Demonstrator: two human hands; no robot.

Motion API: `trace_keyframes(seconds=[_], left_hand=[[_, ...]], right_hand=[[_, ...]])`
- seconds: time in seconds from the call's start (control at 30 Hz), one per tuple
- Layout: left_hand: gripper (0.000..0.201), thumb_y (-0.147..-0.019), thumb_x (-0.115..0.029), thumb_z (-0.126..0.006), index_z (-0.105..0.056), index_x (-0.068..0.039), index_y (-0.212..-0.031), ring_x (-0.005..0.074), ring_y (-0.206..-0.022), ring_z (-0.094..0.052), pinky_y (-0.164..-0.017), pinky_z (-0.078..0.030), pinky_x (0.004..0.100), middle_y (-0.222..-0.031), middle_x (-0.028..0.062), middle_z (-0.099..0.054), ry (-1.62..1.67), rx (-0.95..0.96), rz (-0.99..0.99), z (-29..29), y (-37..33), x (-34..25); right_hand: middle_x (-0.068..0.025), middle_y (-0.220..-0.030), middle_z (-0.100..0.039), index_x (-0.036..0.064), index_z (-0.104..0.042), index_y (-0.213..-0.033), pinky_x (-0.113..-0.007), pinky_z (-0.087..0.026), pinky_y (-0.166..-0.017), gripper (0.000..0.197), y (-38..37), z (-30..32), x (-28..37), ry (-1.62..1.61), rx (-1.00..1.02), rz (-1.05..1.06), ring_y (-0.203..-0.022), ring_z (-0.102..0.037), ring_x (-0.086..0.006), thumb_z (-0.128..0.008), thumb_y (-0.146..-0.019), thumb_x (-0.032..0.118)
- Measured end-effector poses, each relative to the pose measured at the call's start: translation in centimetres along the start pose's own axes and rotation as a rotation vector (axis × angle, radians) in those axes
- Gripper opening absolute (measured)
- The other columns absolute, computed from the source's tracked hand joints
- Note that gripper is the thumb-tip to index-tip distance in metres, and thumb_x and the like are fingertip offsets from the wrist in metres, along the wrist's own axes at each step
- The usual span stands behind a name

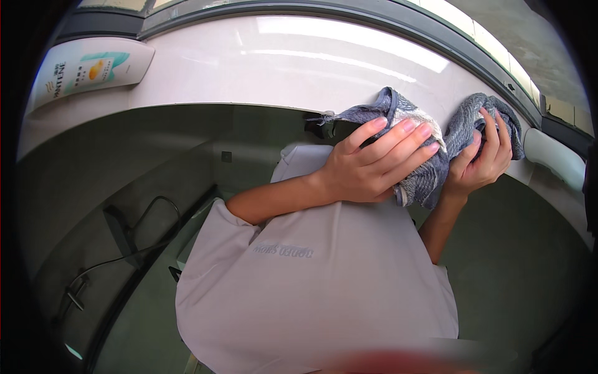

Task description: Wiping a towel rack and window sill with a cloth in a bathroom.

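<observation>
A blue-grey cloth [461, 128] with a whitish patch and a frayed corner lies bunched over the front edge of a white ledge. My left hand [374, 159] lies over its left part, back of the hand showing, fingers close together and curved onto the fabric. The left thumb is out of sight. At the right end, my right hand [483, 159] grips another bunched part, with its thumb on the near side and its fingers bent over the top. Between the two hands the fabric sags in folds below the ledge's edge.
The white ledge [212, 68] runs along a grey window frame [349, 9]. A white shampoo bottle [93, 70] lies at its left end, and a white rounded container [554, 153] lies right of the cloth. A shower hose and fitting [124, 240] hang on the wall at lower left.
</observation>
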State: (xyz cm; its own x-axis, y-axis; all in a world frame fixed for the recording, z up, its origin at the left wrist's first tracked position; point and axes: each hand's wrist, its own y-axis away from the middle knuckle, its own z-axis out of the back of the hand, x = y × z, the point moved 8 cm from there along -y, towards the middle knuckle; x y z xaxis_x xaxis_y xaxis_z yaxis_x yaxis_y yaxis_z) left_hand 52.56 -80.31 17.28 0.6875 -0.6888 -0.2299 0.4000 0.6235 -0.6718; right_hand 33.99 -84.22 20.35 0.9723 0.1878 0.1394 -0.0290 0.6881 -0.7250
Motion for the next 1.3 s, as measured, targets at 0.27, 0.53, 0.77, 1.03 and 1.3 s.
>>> trace_keyframes(seconds=[0.27, 0.53, 0.77, 1.03, 1.3], left_hand=[[0.045, -0.103, -0.036, -0.048, -0.075, -0.021, -0.136, 0.0153, -0.135, -0.06, -0.122, -0.032, 0.0408, -0.142, 0.0029, -0.071, -0.102, -0.008, -0.022, 1.5, -0.6, 1.4], [0.06, -0.105, -0.053, -0.052, -0.067, -0.009, -0.144, 0.0235, -0.141, -0.058, -0.121, -0.032, 0.0447, -0.149, 0.0087, -0.066, -0.201, 0.135, 0.116, 4.8, -0.7, 7.4], [0.072, -0.098, -0.056, -0.051, -0.066, -0.002, -0.142, 0.0289, -0.143, -0.055, -0.123, -0.029, 0.0468, -0.152, 0.0125, -0.063, -0.408, -0.098, 0.433, 10.3, 3.4, 12.7], [0.072, -0.1, -0.056, -0.047, -0.065, -0.002, -0.144, 0.0312, -0.141, -0.055, -0.123, -0.029, 0.049, -0.151, 0.0142, -0.063, -0.496, -0.125, 0.436, 11.5, 4.8, 14.5], [0.076, -0.099, -0.061, -0.047, -0.065, -0.002, -0.144, 0.0322, -0.142, -0.054, -0.125, -0.025, 0.0518, -0.15, 0.0146, -0.063, -0.475, -0.233, 0.45, 11.1, 5.3, 15.1]], right_hand=[[-0.0085, -0.128, -0.074, 0.0142, -0.08, -0.12, -0.042, -0.046, -0.101, 0.033, -0.1, 0.0, 0.1, -0.009, -0.004, 0.002, -0.111, -0.067, -0.0283, -0.058, -0.099, 0.025], [-0.0089, -0.128, -0.074, 0.0137, -0.081, -0.12, -0.041, -0.045, -0.101, 0.033, -0.1, 0.2, 0.0, -0.018, -0.008, 0.015, -0.111, -0.067, -0.0278, -0.059, -0.097, 0.024], [-0.0074, -0.129, -0.074, 0.0143, -0.081, -0.119, -0.04, -0.044, -0.102, 0.032, 0.2, 0.0, -0.4, -0.021, 0.02, 0.0, -0.114, -0.067, -0.025, -0.06, -0.097, 0.025], [-0.0083, -0.129, -0.074, 0.0141, -0.081, -0.12, -0.04, -0.045, -0.103, 0.033, 0.0, 0.2, -0.3, -0.024, -0.004, 0.021, -0.113, -0.068, -0.0257, -0.061, -0.097, 0.024], [-0.0089, -0.134, -0.072, 0.0159, -0.081, -0.125, -0.043, -0.047, -0.106, 0.038, -1.0, -1.0, 3.3, -0.097, 0.088, 0.06, -0.119, -0.068, -0.0297, -0.064, -0.091, 0.02]])
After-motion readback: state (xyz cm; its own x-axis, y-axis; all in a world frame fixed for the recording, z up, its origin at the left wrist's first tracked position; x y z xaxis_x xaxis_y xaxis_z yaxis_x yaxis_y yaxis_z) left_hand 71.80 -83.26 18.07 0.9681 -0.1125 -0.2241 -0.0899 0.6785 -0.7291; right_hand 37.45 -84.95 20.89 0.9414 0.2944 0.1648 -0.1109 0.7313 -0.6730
